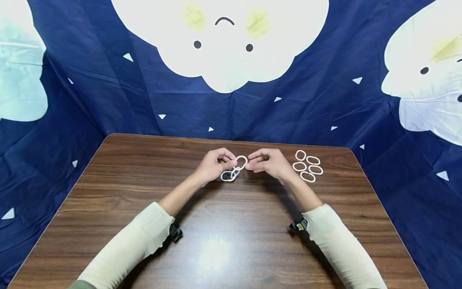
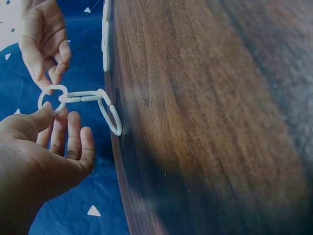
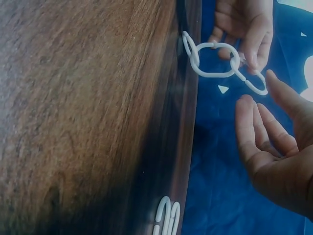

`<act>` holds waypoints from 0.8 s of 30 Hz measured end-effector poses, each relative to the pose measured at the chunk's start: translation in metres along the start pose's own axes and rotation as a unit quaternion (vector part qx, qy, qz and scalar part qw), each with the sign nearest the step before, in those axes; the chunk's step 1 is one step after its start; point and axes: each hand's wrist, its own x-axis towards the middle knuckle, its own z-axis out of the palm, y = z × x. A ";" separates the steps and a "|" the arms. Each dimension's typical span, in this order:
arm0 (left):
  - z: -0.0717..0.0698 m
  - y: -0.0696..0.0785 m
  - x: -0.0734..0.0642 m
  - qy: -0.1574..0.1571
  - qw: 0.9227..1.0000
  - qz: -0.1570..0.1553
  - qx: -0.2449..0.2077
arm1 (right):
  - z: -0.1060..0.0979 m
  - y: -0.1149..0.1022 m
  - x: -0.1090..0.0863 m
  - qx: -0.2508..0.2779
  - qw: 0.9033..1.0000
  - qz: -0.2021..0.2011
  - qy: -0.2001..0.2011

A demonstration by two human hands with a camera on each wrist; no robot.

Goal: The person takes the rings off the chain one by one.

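Three white plastic chain links hang together in a short chain. My left hand (image 1: pixel 213 166) pinches the top link (image 1: pixel 241 156) between thumb and fingers. The middle link (image 3: pixel 215 75) passes through it, and the end link (image 3: pixel 187 45) hangs from that, low by the tabletop. Across from it, my right hand (image 1: pixel 273 162) has its thumb and fingertips around the free end of the top link. In the right wrist view a gap shows between that thumb and the fingers, which are spread apart beside the link.
Several loose white links (image 1: pixel 313 156) lie grouped on the wooden table (image 1: pixel 144 241), right of the right hand. Behind the table hangs a blue cloth (image 1: pixel 162 100) with white clouds and triangles. A dark device sits at each forearm near the sleeve cuff.
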 end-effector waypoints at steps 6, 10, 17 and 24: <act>0.000 -0.002 0.000 -0.002 1.000 0.005 0.003 | 0.003 -0.002 0.001 -0.003 1.000 -0.019 -0.008; 0.000 -0.001 0.000 -0.007 1.000 0.005 0.007 | 0.005 -0.003 0.003 -0.011 0.999 -0.027 -0.013; -0.001 0.000 -0.001 -0.011 1.000 0.001 0.012 | 0.010 -0.002 0.004 -0.032 0.998 -0.042 -0.028; -0.004 -0.001 -0.001 -0.007 1.000 -0.004 0.004 | 0.014 -0.004 0.003 -0.035 0.998 -0.045 -0.017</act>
